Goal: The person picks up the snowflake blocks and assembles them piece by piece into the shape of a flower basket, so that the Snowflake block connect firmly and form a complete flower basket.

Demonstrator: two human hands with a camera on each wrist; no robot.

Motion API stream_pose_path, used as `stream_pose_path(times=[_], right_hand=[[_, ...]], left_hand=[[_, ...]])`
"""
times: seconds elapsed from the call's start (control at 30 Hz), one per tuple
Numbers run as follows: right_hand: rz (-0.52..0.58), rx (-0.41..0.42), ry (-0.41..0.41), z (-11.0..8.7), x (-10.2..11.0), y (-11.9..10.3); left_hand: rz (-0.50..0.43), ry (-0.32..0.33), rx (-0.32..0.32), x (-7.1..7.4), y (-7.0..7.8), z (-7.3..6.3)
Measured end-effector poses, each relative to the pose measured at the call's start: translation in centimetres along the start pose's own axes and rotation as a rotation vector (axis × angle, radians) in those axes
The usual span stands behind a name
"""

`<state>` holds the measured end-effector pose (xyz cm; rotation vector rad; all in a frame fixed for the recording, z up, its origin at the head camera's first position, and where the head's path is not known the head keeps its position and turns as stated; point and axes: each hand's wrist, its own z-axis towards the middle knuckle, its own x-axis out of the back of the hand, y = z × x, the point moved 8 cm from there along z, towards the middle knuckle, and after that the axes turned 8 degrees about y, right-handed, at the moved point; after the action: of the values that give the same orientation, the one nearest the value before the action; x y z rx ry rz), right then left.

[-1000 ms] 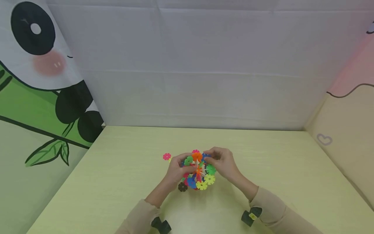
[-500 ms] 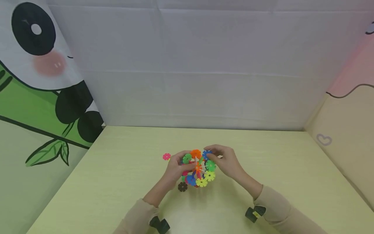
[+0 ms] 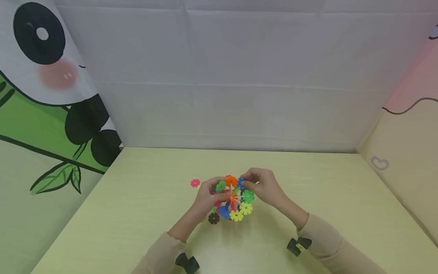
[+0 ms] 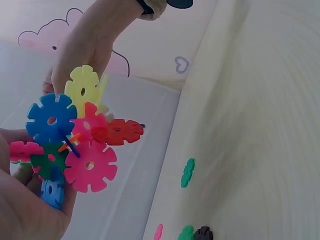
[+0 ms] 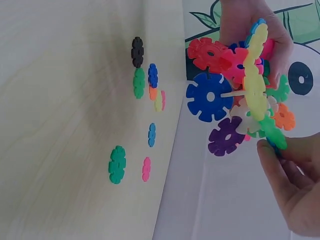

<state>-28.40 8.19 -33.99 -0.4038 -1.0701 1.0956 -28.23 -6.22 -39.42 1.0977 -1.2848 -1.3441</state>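
A round cluster of notched snowflake discs [image 3: 236,215] in many colours is held up over the table. My left hand [image 3: 207,198] grips it from the left, the thumb lying across its near face toward an orange disc [image 3: 233,198]. At the cluster's upper right, my right hand [image 3: 261,186] pinches a blue snowflake disc [image 3: 241,182] between thumb and index finger. This blue disc sits right at the edge of a green disc [image 5: 278,136] in the right wrist view. Red, pink and purple discs [image 5: 226,136] stick out on the cluster's other side.
Loose snowflake discs lie on the pale table [image 3: 308,182] below the hands: a black one [image 5: 137,52], a large green one [image 5: 117,165], a pink one [image 5: 146,169], a blue one [image 5: 152,135] and several more. A white wall [image 3: 239,76] rises behind the table.
My right hand has moved slightly up and to the right, keeping its pinch on the blue disc. The cluster has risen and tilted a little, then dipped slightly, within my left hand's grip.
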Motion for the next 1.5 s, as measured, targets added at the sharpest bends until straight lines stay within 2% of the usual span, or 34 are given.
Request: stream_pose_path(times=[0.2, 0.4, 0.57, 0.73, 1.0, 1.13, 1.23, 1.33, 1.43, 1.5], right_hand=[[0.035, -0.037, -0.058, 0.3, -0.4, 0.3], [0.077, -0.108, -0.108, 0.6, -0.8, 0.7], [0.103, -0.168, -0.111, 0.7, -1.1, 1.3], [0.122, -0.186, -0.08, 0.6, -1.1, 1.9], [0.143, -0.265, 0.088, -0.1, -0.9, 3.3], [0.188, -0.268, 0.115, -0.4, -0.8, 3.2], [0.219, -0.268, 0.077, -0.4, -0.9, 3.0], [0.227, -0.249, 0.047, -0.5, -0.6, 2.4], [0.221, -0.185, 0.061, -0.6, 0.0, 1.0], [0.207, -0.087, 0.093, -0.8, 0.5, -0.5]], left_hand=[[0.011, 0.022, -0.005, 0.0, 0.1, 0.0], [0.001, 0.013, -0.001, -0.1, -0.2, 0.1], [-0.013, 0.04, 0.017, 0.1, -0.5, 0.2], [-0.025, 0.056, 0.042, 0.2, -0.5, 0.3], [-0.03, 0.082, 0.054, 0.6, -0.4, 0.6], [-0.029, 0.075, 0.058, 0.5, -0.4, 0.6], [-0.021, 0.048, 0.055, 0.5, -0.5, 0.5], [-0.03, -0.027, 0.022, 0.4, -0.3, 0.4], [-0.056, -0.12, -0.062, 0.5, 0.6, 0.1], [-0.059, -0.182, -0.161, 0.5, 1.8, -0.3]])
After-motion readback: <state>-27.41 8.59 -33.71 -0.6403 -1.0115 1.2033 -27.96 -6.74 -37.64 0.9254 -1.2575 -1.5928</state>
